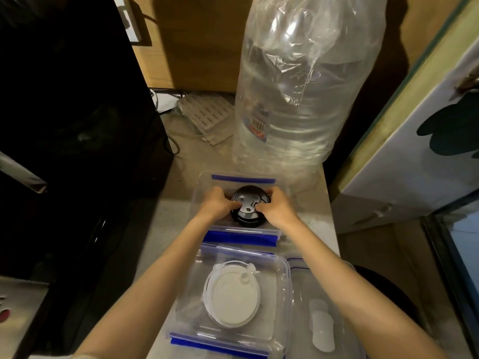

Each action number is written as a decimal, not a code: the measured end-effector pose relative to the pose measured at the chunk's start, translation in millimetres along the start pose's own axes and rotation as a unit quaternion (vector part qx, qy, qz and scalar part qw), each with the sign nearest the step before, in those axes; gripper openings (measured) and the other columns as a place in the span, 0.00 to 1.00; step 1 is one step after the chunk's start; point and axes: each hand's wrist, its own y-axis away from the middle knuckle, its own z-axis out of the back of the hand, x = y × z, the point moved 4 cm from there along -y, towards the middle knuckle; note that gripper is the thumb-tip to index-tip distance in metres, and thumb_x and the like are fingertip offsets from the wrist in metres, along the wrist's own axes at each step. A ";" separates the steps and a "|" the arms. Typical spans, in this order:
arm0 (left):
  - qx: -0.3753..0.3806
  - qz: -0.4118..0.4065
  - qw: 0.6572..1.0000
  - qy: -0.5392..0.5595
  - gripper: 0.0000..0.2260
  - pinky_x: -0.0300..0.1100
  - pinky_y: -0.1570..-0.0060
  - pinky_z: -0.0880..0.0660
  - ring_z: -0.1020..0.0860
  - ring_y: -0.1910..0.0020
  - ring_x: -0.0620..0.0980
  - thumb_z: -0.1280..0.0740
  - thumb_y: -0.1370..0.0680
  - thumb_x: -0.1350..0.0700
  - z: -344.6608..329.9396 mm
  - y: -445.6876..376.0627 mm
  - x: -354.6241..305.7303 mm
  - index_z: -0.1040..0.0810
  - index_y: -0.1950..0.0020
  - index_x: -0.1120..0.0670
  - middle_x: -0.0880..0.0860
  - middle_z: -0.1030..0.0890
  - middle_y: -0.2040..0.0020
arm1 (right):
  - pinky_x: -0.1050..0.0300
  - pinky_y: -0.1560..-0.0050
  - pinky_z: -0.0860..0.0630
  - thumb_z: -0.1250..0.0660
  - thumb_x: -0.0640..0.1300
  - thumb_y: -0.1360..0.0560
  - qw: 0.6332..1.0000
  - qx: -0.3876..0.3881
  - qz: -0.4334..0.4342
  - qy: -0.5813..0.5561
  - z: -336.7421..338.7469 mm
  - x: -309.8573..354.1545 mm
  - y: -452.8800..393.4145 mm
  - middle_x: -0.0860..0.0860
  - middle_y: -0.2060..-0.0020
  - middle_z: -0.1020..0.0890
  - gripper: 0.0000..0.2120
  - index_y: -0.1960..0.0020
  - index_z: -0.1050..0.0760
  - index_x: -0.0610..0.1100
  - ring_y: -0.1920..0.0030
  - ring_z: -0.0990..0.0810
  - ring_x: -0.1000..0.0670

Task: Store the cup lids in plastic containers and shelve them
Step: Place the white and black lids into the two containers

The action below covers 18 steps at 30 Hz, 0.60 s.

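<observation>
A stack of black cup lids (248, 207) sits inside an open clear plastic container (243, 180) with blue latches, on the counter in front of me. My left hand (216, 204) grips the stack's left side and my right hand (278, 207) grips its right side, thumbs on the top lid. Nearer to me stands a second clear container (280, 294), closed, with white cup lids (232, 294) inside. Its blue latch (217, 344) faces me.
A tall clear plastic bag (303, 81) of stacked clear items stands just behind the open container. A black appliance (67, 99) fills the left. More clear container parts (321, 325) lie at the lower right. A cardboard wall (197, 42) closes the back; a cabinet (414, 141) is on the right.
</observation>
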 end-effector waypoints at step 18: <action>-0.028 -0.031 0.997 -0.066 0.13 0.44 0.47 0.26 0.22 0.45 0.55 0.36 0.23 0.57 -8.9 2.0 -0.2 0.25 0.41 0.60 0.59 0.20 0.45 | 0.52 0.36 0.31 0.44 0.41 0.21 0.999 0.047 -0.004 0.017 -5.8 6.1 -0.6 0.39 0.31 0.31 0.23 0.27 0.43 0.38 0.33 0.30 0.42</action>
